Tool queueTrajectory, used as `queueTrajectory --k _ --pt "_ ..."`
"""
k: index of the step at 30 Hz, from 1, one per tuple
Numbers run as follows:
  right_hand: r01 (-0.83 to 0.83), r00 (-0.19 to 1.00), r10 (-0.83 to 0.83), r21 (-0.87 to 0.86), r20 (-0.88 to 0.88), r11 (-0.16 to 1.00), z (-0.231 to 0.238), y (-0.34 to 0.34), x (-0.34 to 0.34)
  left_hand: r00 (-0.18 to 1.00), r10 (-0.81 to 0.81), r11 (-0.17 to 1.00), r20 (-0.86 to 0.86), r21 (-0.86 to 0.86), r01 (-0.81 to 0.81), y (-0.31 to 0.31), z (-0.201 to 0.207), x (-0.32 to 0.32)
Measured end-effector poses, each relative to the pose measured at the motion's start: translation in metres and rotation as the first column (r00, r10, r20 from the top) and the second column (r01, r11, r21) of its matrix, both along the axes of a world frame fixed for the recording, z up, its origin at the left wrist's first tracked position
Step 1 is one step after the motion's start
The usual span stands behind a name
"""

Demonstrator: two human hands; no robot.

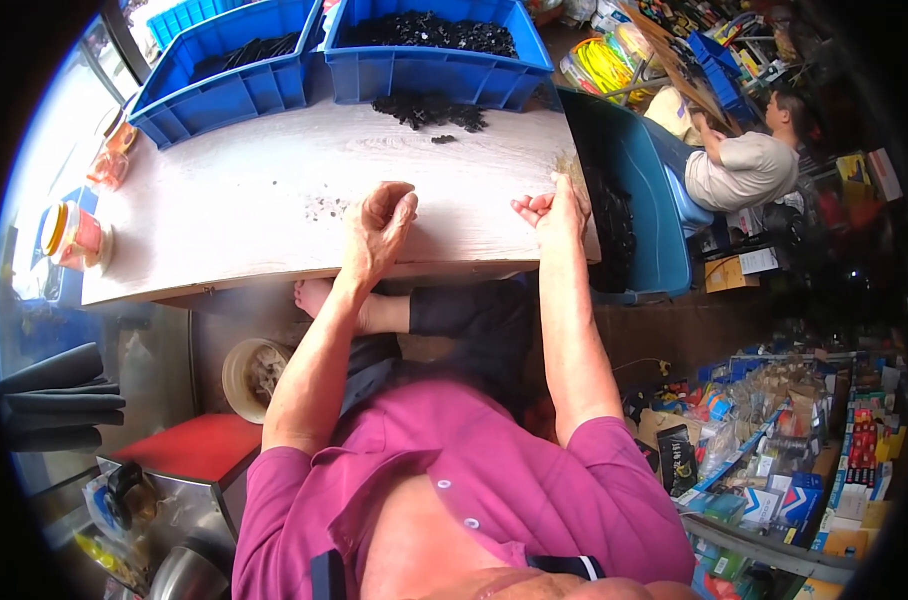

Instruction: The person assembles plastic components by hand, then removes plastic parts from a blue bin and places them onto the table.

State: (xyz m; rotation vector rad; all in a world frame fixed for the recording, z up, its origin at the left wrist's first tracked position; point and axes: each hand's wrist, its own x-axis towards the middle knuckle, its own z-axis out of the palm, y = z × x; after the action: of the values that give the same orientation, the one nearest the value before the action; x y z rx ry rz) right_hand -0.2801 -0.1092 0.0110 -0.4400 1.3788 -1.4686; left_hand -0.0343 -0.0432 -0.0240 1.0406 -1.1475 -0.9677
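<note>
My left hand (378,222) is over the near part of the pale wooden table (234,200), its fingers curled in against the thumb. Whatever it may hold is hidden. Small grey bits (324,208) lie scattered just left of it. My right hand (559,210) is at the table's right edge, beside the teal bin (664,235). Its fingers are partly bent and apart, and nothing shows in them. Dark pieces (614,220) lie in the bin. Farther back, a pile of small black parts (429,112) sits on the table before a blue crate (429,78).
Another blue crate (224,100) with dark parts stands back left. A lidded jar (71,235) is at the table's left edge. Below the table is a round bucket (257,378). A seated person (744,165) is beyond the bin. Packaged goods (764,470) crowd the lower right.
</note>
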Motion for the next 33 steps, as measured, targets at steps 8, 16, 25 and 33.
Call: queueTrajectory --k 8,16,25,33 --pt "-0.043 0.995 0.036 -0.069 -0.09 0.997 0.0 0.006 0.011 0.997 0.038 0.999 0.063 -0.023 -0.037 0.001 -0.003 0.0" --pt "-0.026 0.999 0.022 -0.097 -0.047 0.995 -0.002 0.01 0.014 0.983 0.07 0.997 0.172 -0.052 -0.062 0.003 0.007 -0.002" --pt "-0.119 0.987 0.101 -0.147 -0.126 0.982 -0.001 0.012 0.012 0.965 0.1 0.995 0.242 -0.046 -0.092 0.005 0.01 -0.002" --pt "-0.143 0.987 0.125 -0.19 -0.103 0.971 -0.005 0.012 0.009 0.939 0.103 0.994 0.327 -0.066 -0.086 0.005 0.014 -0.001"
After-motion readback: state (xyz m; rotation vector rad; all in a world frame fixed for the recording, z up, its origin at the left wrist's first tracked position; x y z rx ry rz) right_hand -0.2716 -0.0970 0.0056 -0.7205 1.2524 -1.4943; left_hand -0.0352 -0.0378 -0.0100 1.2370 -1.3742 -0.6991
